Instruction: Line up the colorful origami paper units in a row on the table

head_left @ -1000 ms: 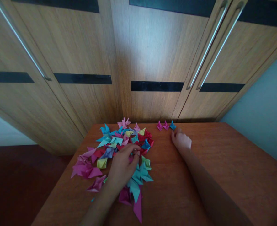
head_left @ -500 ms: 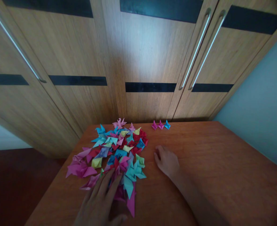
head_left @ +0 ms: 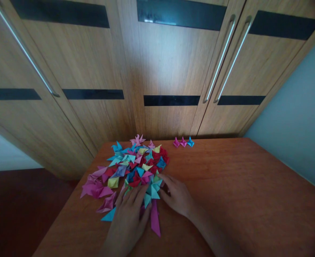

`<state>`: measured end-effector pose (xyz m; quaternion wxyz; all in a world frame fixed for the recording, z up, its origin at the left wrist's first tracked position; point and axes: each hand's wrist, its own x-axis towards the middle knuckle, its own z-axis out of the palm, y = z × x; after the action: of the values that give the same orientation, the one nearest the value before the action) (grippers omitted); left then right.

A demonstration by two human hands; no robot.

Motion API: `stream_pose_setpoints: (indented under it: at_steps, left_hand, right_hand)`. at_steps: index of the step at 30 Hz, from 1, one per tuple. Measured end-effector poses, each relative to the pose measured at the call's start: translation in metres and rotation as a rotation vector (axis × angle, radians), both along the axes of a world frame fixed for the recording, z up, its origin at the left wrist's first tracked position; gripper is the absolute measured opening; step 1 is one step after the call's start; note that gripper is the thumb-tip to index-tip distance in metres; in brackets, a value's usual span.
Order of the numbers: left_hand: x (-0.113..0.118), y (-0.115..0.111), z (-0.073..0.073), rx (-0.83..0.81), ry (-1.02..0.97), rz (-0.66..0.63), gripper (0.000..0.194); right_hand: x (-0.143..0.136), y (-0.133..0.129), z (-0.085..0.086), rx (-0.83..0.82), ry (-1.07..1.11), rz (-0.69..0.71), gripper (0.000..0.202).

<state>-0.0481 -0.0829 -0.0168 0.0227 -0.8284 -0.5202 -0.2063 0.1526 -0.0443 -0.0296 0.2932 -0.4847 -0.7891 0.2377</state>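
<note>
On the worktop [head_left: 227, 178], the left hand [head_left: 132, 210] lies over the near side of the folded-paper pile [head_left: 136, 159], its grip loosely spread; the right hand [head_left: 177, 194] touches the pile's right edge, grip half curled, any hold unclear; three small paper pieces [head_left: 183, 142] stand beyond.

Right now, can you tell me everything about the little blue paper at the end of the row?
The blue paper is small and folded, with a point sticking up on top. It looks like bright, crisp paper. It sits at the right end of a row of three, beside a pink one, near the back edge of the brown table. Neither the left hand nor the right hand touches it. It's too small to see every fold.
</note>
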Motion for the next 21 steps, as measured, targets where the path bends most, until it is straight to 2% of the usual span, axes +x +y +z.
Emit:
stream_pose_setpoints:
  at_steps: [5,9,11,17,21]
  left_hand:
    - [0.008,0.009,0.007,-0.055,-0.121,-0.033,0.030]
    - [0.008,0.016,0.013,-0.089,-0.264,-0.003,0.026]
    - [0.006,0.018,0.017,-0.096,-0.345,0.033,0.025]
    - [-0.001,0.026,0.040,-0.173,-0.649,0.202,0.028]
    - [0.006,0.038,0.049,-0.329,-0.904,0.194,0.030]
  right_hand:
    - [-0.009,0.000,-0.010,-0.029,0.155,0.031,0.038]
    - [-0.006,0.003,-0.012,-0.056,0.317,-0.009,0.019]
    - [-0.003,0.005,-0.011,-0.059,0.361,-0.018,0.017]
    - [0.001,0.004,-0.007,-0.041,0.319,-0.012,0.026]
    - [-0.001,0.000,-0.005,0.064,0.281,-0.044,0.017]
